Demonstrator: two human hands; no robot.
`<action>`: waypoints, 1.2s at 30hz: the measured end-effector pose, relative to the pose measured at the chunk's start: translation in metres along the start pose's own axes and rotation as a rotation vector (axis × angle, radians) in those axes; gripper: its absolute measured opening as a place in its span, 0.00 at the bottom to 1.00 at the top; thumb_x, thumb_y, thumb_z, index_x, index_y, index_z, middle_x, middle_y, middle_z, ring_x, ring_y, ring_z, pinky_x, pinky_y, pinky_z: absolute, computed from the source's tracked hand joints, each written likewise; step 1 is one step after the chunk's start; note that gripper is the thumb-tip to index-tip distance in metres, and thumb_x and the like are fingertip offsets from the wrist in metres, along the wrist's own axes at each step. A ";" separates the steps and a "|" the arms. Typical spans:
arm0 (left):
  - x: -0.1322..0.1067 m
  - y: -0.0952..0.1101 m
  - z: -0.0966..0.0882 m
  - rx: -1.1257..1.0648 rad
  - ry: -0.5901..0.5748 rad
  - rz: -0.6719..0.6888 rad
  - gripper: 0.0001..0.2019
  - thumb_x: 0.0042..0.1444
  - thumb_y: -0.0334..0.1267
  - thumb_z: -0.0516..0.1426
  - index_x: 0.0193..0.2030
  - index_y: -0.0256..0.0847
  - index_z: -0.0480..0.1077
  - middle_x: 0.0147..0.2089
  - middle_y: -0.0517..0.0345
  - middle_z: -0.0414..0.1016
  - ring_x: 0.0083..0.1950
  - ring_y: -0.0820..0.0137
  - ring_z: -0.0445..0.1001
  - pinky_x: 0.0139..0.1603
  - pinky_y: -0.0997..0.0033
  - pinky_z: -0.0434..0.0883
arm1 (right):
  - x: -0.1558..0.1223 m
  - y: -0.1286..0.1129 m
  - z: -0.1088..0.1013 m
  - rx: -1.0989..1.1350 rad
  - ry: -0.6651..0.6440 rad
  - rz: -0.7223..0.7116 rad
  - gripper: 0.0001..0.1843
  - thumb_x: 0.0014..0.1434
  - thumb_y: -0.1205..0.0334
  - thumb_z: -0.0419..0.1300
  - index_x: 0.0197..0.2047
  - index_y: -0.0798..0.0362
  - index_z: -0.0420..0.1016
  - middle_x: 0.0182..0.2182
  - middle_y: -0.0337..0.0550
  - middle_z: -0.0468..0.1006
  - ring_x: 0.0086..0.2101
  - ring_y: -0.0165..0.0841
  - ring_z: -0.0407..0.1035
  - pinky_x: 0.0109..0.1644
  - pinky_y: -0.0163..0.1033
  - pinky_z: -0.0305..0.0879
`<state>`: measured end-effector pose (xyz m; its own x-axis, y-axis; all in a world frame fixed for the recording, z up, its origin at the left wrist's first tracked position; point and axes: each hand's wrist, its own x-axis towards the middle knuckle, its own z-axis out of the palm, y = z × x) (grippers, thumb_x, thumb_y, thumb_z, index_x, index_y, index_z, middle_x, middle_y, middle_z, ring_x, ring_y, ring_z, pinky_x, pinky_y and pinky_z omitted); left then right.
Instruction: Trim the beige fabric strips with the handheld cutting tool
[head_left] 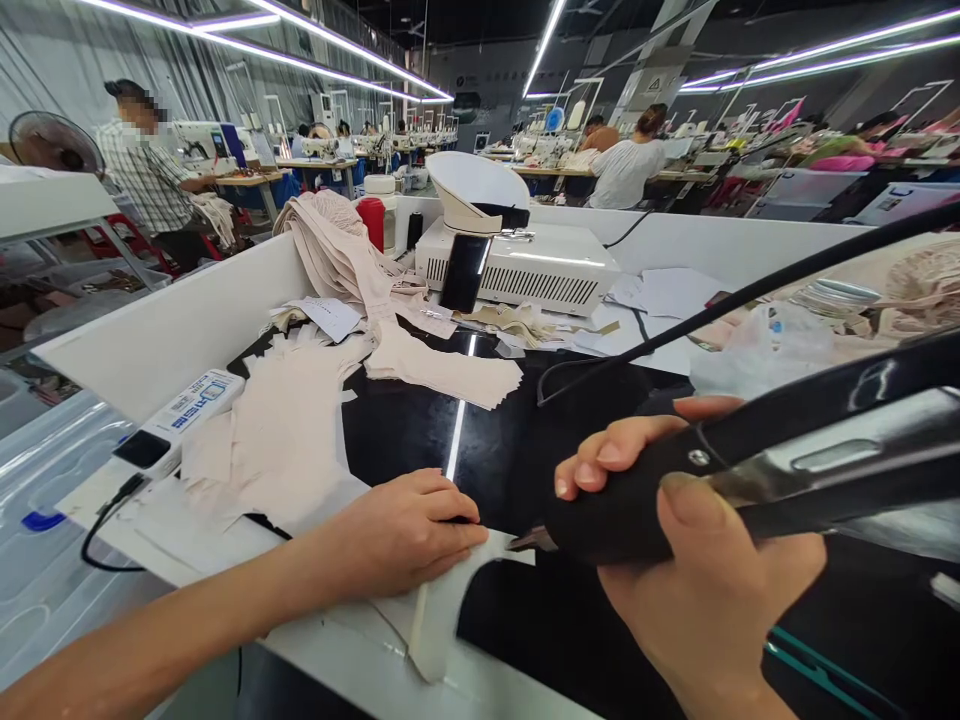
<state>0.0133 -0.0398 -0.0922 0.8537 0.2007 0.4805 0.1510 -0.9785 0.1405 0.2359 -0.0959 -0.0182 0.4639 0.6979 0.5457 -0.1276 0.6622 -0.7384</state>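
My left hand [405, 535] lies across a pale, curved fabric piece [435, 635], its bent fingers pressed together on it; the thumb is hidden. In my right hand [720, 580] is a thick black corded hand tool [615, 515] with a silver lever along its body. The tool's pointed metal tip [534, 540] is at the narrow end of that piece, just right of my left fingertips. A fanned stack of pale pink fabric pieces [285, 420] lies left of my left hand. Farther back is another layered stack [442, 370] on the black tabletop [397, 440].
A white vented box [525, 260] stands at the back with a phone [465, 272] leaning against it. A power bank [187, 410] lies at the left edge. The tool's black cable [750, 290] crosses the right side. Other people sit at sewing machines beyond.
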 end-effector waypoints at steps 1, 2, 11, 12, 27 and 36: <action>0.000 0.000 0.000 -0.005 0.006 -0.001 0.12 0.92 0.32 0.61 0.64 0.35 0.90 0.59 0.46 0.93 0.56 0.61 0.90 0.68 0.60 0.87 | -0.002 -0.001 0.002 0.007 -0.015 0.000 0.20 0.69 0.47 0.90 0.56 0.37 0.90 0.34 0.37 0.86 0.27 0.42 0.79 0.27 0.47 0.80; 0.000 0.000 0.000 -0.009 0.009 -0.002 0.12 0.92 0.31 0.61 0.64 0.35 0.90 0.59 0.46 0.93 0.56 0.61 0.90 0.67 0.60 0.87 | -0.003 -0.001 0.003 0.009 -0.025 0.001 0.21 0.69 0.47 0.90 0.56 0.38 0.89 0.33 0.36 0.85 0.26 0.42 0.79 0.26 0.46 0.79; -0.001 -0.003 0.003 -0.014 -0.021 0.002 0.13 0.92 0.32 0.61 0.69 0.36 0.89 0.61 0.44 0.93 0.59 0.61 0.90 0.68 0.58 0.89 | -0.005 -0.001 0.007 -0.033 -0.047 0.001 0.21 0.70 0.47 0.90 0.55 0.39 0.88 0.32 0.33 0.86 0.26 0.39 0.82 0.27 0.43 0.83; -0.002 -0.003 0.003 -0.010 -0.028 -0.002 0.13 0.91 0.32 0.62 0.69 0.36 0.89 0.61 0.44 0.93 0.59 0.61 0.90 0.69 0.59 0.89 | -0.005 -0.002 0.006 -0.046 -0.044 0.000 0.21 0.70 0.46 0.90 0.55 0.39 0.88 0.32 0.32 0.86 0.26 0.39 0.82 0.27 0.43 0.83; -0.005 0.003 -0.002 0.084 -0.015 -0.022 0.11 0.91 0.31 0.64 0.72 0.36 0.85 0.62 0.45 0.92 0.62 0.60 0.91 0.74 0.56 0.88 | -0.004 -0.002 -0.007 -0.101 0.035 -0.008 0.22 0.67 0.48 0.89 0.55 0.39 0.87 0.32 0.32 0.83 0.26 0.40 0.80 0.28 0.45 0.84; -0.012 0.042 -0.017 0.054 -0.179 -0.315 0.19 0.76 0.17 0.59 0.64 0.40 0.78 0.62 0.45 0.89 0.58 0.57 0.89 0.61 0.60 0.90 | -0.014 -0.015 -0.012 -0.201 0.057 0.011 0.25 0.66 0.43 0.93 0.55 0.38 0.88 0.34 0.34 0.85 0.29 0.42 0.82 0.33 0.51 0.90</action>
<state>0.0015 -0.0826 -0.0775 0.8341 0.4856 0.2617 0.4422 -0.8722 0.2090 0.2419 -0.1193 -0.0198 0.5134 0.6842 0.5180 0.0416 0.5830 -0.8114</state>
